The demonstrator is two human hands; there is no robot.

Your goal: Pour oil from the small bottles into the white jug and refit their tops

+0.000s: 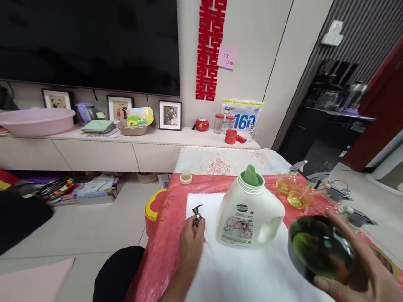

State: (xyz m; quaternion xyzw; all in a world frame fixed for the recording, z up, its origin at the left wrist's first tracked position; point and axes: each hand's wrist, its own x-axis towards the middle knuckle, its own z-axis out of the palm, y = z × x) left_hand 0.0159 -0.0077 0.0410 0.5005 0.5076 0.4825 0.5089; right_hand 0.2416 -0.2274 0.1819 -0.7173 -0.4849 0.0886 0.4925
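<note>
My left hand (191, 241) is closed on a small dark pump head (197, 215), its nozzle sticking up past my fingertips. My right hand (367, 268) grips a dark green see-through bottle (321, 249), tilted and slightly blurred; its opening cannot be made out. Between the two hands stands a large cream detergent jug (249, 211), upright on a white cloth (222, 283). The jug has no cap on, and a green pouring spout (252, 177) shows in its mouth. A pale cap (186, 176) sits on the table behind my left hand.
Several clear spray bottles (299, 196), some with yellow liquid, stand along the table's right side. Red plastic sheeting (159, 266) covers the table under the cloth. Beyond it, a low cabinet (158, 150) holds photo frames and a pink basin (33, 123). A red-and-yellow stool (153, 209) stands at left.
</note>
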